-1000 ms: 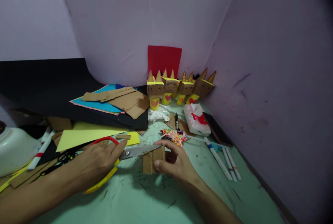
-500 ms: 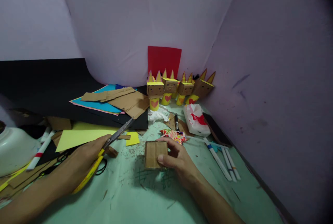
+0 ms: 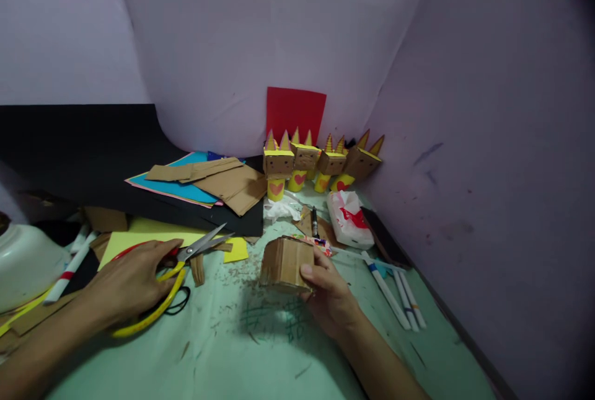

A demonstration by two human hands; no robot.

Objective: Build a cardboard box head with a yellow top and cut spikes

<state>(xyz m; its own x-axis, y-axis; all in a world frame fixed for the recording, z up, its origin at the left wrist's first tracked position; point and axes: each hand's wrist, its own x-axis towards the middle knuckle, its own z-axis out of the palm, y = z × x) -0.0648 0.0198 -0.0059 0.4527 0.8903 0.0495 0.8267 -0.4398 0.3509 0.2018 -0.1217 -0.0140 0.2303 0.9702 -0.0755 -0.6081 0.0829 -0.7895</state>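
Observation:
My left hand (image 3: pixel 134 282) is on a pair of scissors (image 3: pixel 190 254) with one red and one yellow handle loop. The fingers are around the handles, and the blades are parted, pointing up to the right over a yellow sheet's edge. My right hand (image 3: pixel 328 291) grips a small brown cardboard box (image 3: pixel 290 265) by its right side, thumb on the near face. The box is turned so that two of its faces show, and it hangs above the green table cover (image 3: pixel 223 350). Just left of it lies a small yellow paper piece (image 3: pixel 236 250).
Several cardboard figures with yellow bodies (image 3: pixel 276 189) stand at the back before a red sheet (image 3: pixel 296 115). A tissue pack (image 3: pixel 348 220) and white markers (image 3: pixel 388 288) lie right. Cardboard strips (image 3: pixel 232 183) rest on coloured paper at the left; a white rounded object (image 3: pixel 28 263) is far left.
The scissors have gone from closed to parted blades and sit lower, more level. My right hand has turned the box, so a second side shows, and moved slightly right.

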